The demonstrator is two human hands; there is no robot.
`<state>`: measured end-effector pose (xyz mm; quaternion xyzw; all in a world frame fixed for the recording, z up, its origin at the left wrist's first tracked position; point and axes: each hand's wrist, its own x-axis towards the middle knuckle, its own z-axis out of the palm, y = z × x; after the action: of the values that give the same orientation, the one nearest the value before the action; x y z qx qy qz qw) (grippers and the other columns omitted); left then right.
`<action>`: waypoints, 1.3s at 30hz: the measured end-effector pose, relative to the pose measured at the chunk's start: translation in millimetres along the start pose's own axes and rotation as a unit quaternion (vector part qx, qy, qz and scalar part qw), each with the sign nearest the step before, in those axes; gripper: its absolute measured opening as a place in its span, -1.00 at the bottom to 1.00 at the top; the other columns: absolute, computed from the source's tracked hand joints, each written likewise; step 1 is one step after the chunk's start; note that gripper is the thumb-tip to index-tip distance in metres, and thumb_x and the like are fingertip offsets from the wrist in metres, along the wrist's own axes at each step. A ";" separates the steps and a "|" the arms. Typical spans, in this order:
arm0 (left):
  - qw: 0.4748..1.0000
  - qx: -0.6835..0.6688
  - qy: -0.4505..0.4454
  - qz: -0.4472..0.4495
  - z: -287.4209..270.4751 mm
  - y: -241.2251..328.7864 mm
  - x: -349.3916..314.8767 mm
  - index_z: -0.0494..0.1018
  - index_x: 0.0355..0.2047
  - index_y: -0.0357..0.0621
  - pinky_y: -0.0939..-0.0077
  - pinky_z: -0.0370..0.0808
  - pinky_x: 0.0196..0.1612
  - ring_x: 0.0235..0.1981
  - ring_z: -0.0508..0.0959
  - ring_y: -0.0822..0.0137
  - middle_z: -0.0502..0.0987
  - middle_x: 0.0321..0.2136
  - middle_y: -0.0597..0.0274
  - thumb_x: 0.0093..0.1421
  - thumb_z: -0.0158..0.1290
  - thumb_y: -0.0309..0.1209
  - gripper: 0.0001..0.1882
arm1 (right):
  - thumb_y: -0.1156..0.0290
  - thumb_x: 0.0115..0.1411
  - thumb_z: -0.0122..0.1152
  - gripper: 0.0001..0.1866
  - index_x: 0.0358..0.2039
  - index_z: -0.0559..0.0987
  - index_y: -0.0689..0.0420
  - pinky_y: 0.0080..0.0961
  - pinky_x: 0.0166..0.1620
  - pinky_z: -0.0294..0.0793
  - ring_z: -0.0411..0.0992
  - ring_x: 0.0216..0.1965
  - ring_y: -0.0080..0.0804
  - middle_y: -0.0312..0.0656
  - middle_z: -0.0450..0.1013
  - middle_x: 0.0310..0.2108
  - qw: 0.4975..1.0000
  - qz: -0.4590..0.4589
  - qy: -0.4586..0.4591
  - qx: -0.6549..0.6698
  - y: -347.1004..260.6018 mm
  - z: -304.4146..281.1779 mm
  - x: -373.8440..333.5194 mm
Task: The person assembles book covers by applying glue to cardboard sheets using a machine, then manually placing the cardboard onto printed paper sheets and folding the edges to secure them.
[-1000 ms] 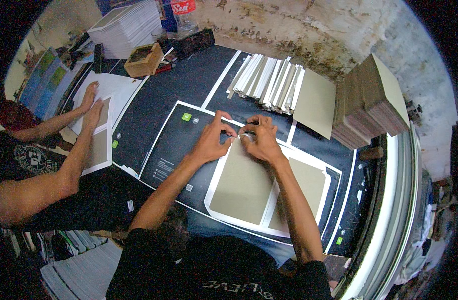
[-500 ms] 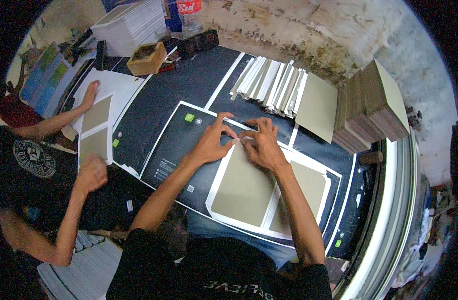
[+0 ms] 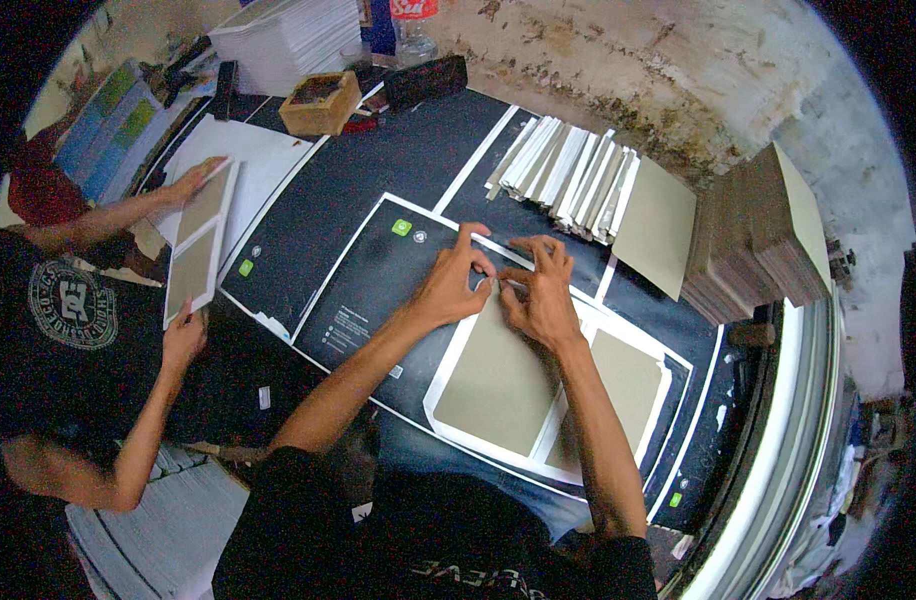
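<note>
Board (image 3: 498,385) partly hidden by right hand (image 3: 543,300); bottle (image 3: 415,42) cropped.

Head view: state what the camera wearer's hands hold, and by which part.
Left hand and right hand both pinch the white-edged cardboard cover at its far left corner.

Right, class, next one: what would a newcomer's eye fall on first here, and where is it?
Probably the left hand and right hand, close together near the middle, fingertips at the far corner of a white-edged beige panel. Next, perhaps, the tall stack of beige boards at right, with a bundle of pale strips further left. At far left, a co-worker holds a similar panel.
</note>
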<state>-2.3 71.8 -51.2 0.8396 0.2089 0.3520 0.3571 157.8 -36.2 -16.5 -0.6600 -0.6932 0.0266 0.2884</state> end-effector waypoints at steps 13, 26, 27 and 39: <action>0.993 -0.066 -0.024 -0.089 2.3 -11.2 0.1 0.20 0.17 -0.31 0.34 0.58 -0.15 -0.29 0.68 0.25 0.63 -0.27 0.08 0.03 0.26 -0.58 -0.30 | 0.45 -0.03 0.38 -0.73 -0.25 0.76 0.10 0.03 0.28 0.14 0.17 0.29 0.00 -0.12 0.35 0.23 0.999 -0.027 0.044 -0.015 2.6 5.1 -13.9; 0.994 -0.049 -0.040 -0.087 -7.7 3.2 -7.9 0.08 0.27 -0.35 0.29 0.59 -0.04 -0.23 0.69 0.12 0.69 -0.30 -0.02 0.01 0.26 -0.56 -0.16 | 0.41 0.10 0.26 -0.58 0.02 0.66 0.06 0.04 0.34 0.16 0.18 0.33 0.01 -0.02 0.26 0.31 0.960 -0.141 -0.092 -0.223 1.0 -7.4 -28.8; 0.994 -0.050 -0.041 -0.089 -8.0 4.9 -10.1 0.07 0.28 -0.34 0.28 0.58 -0.03 -0.21 0.69 0.11 0.69 -0.29 -0.02 0.01 0.25 -0.57 -0.15 | 0.42 0.11 0.26 -0.58 0.03 0.65 0.06 0.05 0.33 0.16 0.19 0.32 0.01 -0.01 0.29 0.28 0.964 -0.132 -0.092 -0.211 2.5 -6.4 -32.6; 0.991 -0.047 -0.013 -0.121 -5.9 11.1 -9.5 0.06 0.26 -0.30 0.26 0.58 -0.06 -0.24 0.71 0.12 0.69 -0.33 -0.01 0.06 0.25 -0.62 -0.19 | 0.54 0.18 0.16 -0.66 -0.01 0.59 0.25 -0.06 -0.05 0.52 0.52 -0.18 0.19 0.17 0.50 -0.19 0.986 0.000 -0.123 0.108 5.2 -23.0 10.7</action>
<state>-11.9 61.4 -44.2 0.7949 0.2878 0.3043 0.4389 172.9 -33.5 4.3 -0.6166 -0.7163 0.1826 0.2708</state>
